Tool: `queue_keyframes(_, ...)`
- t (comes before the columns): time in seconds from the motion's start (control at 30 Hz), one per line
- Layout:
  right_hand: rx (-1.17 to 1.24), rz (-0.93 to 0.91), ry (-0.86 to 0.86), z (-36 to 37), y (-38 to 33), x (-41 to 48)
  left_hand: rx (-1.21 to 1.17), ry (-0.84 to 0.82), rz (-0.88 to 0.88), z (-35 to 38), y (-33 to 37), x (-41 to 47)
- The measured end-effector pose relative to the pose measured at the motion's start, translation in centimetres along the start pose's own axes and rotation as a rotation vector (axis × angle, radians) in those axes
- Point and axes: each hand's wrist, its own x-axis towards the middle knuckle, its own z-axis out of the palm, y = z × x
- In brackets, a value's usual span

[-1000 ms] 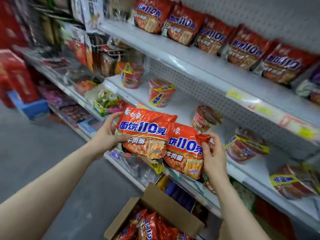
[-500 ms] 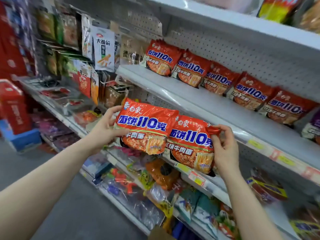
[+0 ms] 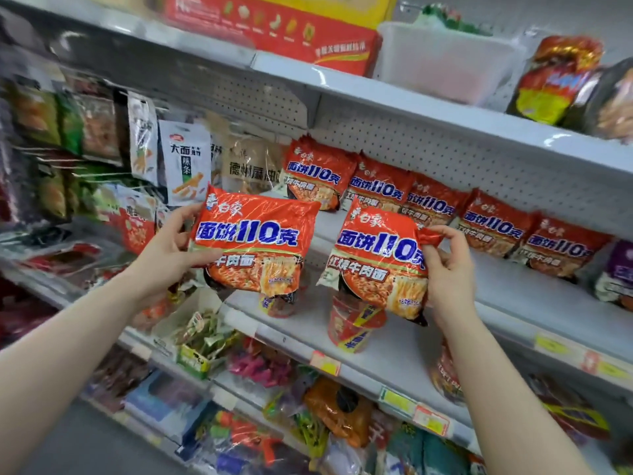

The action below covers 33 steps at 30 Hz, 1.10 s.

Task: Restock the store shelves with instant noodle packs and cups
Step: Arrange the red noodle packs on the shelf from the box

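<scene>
I hold two red-orange instant noodle packs in front of the white shelf (image 3: 534, 293). My left hand (image 3: 171, 250) grips the left pack (image 3: 255, 243) by its left edge, thumb on the front. My right hand (image 3: 447, 272) pinches the right pack (image 3: 380, 262) at its upper right corner and side. The two packs are apart, with a gap between them. Behind them a row of several identical packs (image 3: 435, 200) leans against the pegboard back on that shelf. On the shelf below stand red noodle cups (image 3: 352, 327), partly hidden by the held packs.
Hanging snack bags (image 3: 185, 159) fill the rack to the left. A red box (image 3: 274, 25) and a clear plastic bin (image 3: 442, 60) sit on the top shelf. Lower shelves hold mixed snack packets. Price tags line the shelf edges. Grey floor lies at the bottom left.
Both hands have risen with the packs toward the shelf holding the row of identical packs. The two packs, overlapping before, are now pulled apart. The view has tilted upward and the cardboard box is out of sight.
</scene>
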Motion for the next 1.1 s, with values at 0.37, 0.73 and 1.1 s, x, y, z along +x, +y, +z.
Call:
queue_keyframes(0.37,0.001,-0.11,0.056,8.9,-0.1,9.8,0.047,0.022,0.073,-4.1,2.0,9.7)
queue_keyframes(0.73,-0.001,-0.039,0.017,20.2,4.0,20.3,0.045,0.052,0.086,-7.6,2.5,17.9)
queue_keyframes(1.1,-0.502,-0.097,0.177,24.5,6.6,21.4,0.089,-0.085,0.118,-9.0,1.8,22.3)
